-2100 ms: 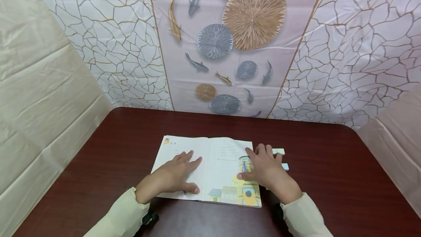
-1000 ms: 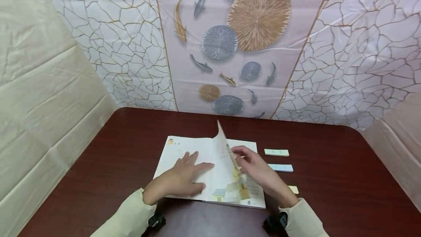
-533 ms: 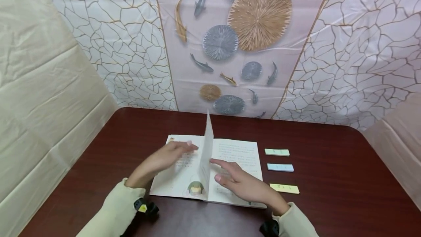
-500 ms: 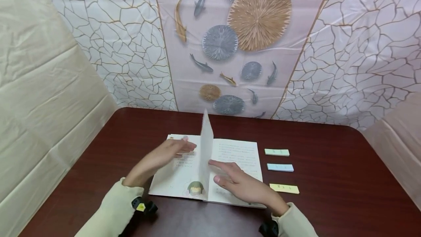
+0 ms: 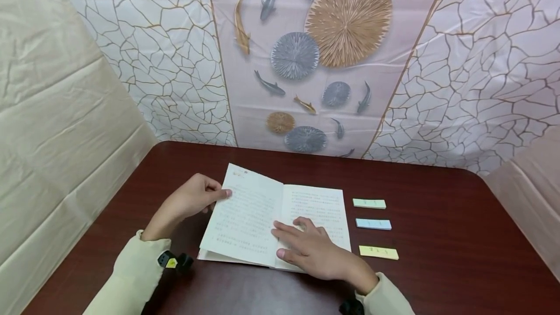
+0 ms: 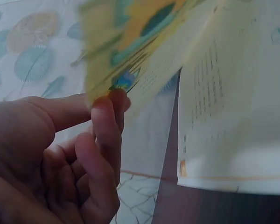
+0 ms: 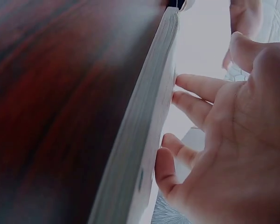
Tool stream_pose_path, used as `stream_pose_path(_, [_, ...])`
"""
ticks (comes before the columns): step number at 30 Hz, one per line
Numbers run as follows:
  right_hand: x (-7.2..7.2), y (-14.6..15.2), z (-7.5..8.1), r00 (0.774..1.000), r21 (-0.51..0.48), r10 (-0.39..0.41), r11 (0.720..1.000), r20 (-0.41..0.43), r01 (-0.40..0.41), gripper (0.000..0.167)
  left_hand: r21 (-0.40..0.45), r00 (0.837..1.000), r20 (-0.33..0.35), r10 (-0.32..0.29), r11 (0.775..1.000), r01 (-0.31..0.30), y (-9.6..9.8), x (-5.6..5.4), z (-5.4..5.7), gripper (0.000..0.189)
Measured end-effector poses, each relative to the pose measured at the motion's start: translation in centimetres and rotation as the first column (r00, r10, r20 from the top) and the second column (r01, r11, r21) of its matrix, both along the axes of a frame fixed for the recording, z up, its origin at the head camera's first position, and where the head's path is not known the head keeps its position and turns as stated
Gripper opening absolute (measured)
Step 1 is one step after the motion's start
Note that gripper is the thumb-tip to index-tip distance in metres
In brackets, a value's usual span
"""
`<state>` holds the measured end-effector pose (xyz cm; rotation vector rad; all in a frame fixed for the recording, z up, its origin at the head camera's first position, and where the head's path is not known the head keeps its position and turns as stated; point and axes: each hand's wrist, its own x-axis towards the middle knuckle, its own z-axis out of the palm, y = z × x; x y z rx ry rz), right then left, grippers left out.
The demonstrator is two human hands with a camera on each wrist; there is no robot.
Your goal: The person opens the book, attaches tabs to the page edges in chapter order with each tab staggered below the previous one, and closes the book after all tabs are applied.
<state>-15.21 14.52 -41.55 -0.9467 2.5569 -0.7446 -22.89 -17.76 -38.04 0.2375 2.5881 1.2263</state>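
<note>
An open book lies on the dark red table, with printed text on both visible pages. My left hand pinches the outer edge of a page that is raised on the book's left side. In the left wrist view, thumb and fingers of the left hand meet on the page's edge, and its underside shows a yellow and orange picture. My right hand rests on the right page near the spine, fingers spread. The right wrist view shows its fingertips touching the paper above the thick page block.
To the book's right, three small paper strips lie in a column: green, blue and yellow. A patterned cloth hangs behind the table, and a beige cloth hangs at the left.
The page lifted from the right side has swung over the spine to the left. My left hand has moved left and taken its edge; my right hand has settled on the right page.
</note>
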Motion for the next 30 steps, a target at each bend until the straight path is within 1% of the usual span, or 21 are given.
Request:
stream_pose_path(3, [0.1,0.1,0.2,1.0,0.02,-0.006,1.0,-0.004,0.006,0.062,-0.069,1.0,-0.01,-0.023,0.997,0.022,-0.5,-0.3,-0.5,0.047])
stream_pose_path(6, [0.2,0.1,0.2,1.0,0.04,-0.02,0.999,-0.009,0.021,0.066,-0.136,0.999,-0.01,-0.035,0.99,0.033,-0.6,-0.6,-1.3,0.048])
stream_pose_path(9, [0.3,0.1,0.3,0.999,0.054,-0.028,0.998,-0.019,0.029,0.068,-0.22,1.0,-0.009,-0.012,0.975,0.009,-0.5,-0.7,-2.1,0.044])
stream_pose_path(11, [0.2,0.1,0.3,0.999,0.057,-0.023,0.998,-0.028,0.025,0.067,-0.295,1.0,-0.018,0.013,0.955,-0.018,-0.3,-0.7,-2.5,0.041])
stream_pose_path(14, [0.0,0.0,0.3,0.999,0.064,-0.004,0.998,-0.052,0.007,0.062,-0.387,0.998,-0.054,0.042,0.92,-0.059,0.1,-0.5,-2.6,0.033])
stream_pose_path(16, [-0.1,0.0,0.3,0.997,0.072,0.016,0.997,-0.073,-0.011,0.058,-0.43,0.995,-0.081,0.058,0.899,-0.088,0.4,-0.2,-2.3,0.032])
stream_pose_path(17, [-0.2,0.0,0.3,0.996,0.076,0.026,0.997,-0.086,-0.019,0.057,-0.439,0.993,-0.098,0.059,0.893,-0.096,0.6,-0.1,-2.1,0.036])
stream_pose_path(19, [-0.3,-0.1,0.2,0.993,0.087,0.045,0.996,-0.113,-0.035,0.054,-0.426,0.992,-0.12,0.049,0.9,-0.096,1.0,0.1,-1.7,0.051])
stream_pose_path(21, [-0.5,-0.1,0.1,0.989,0.096,0.058,0.994,-0.133,-0.045,0.054,-0.404,0.99,-0.139,0.024,0.911,-0.079,1.6,0.2,-1.4,0.063])
stream_pose_path(22, [-0.5,-0.1,0.1,0.989,0.099,0.061,0.994,-0.138,-0.047,0.054,-0.391,0.989,-0.149,0.001,0.918,-0.06,1.9,0.3,-1.3,0.068])
stream_pose_path(25, [-0.7,-0.1,0.0,0.988,0.105,0.064,0.993,-0.142,-0.049,0.055,-0.345,0.982,-0.171,-0.084,0.938,0.02,3.2,0.8,-1.4,0.075])
stream_pose_path(27, [-0.7,0.0,-0.1,0.988,0.105,0.063,0.993,-0.141,-0.048,0.055,-0.319,0.97,-0.191,-0.149,0.944,0.083,4.3,1.3,-1.8,0.075])
stream_pose_path(30, [-0.6,0.0,-0.1,0.988,0.111,0.061,0.993,-0.145,-0.045,0.056,-0.298,0.947,-0.207,-0.247,0.937,0.18,6.1,2.3,-2.6,0.071])
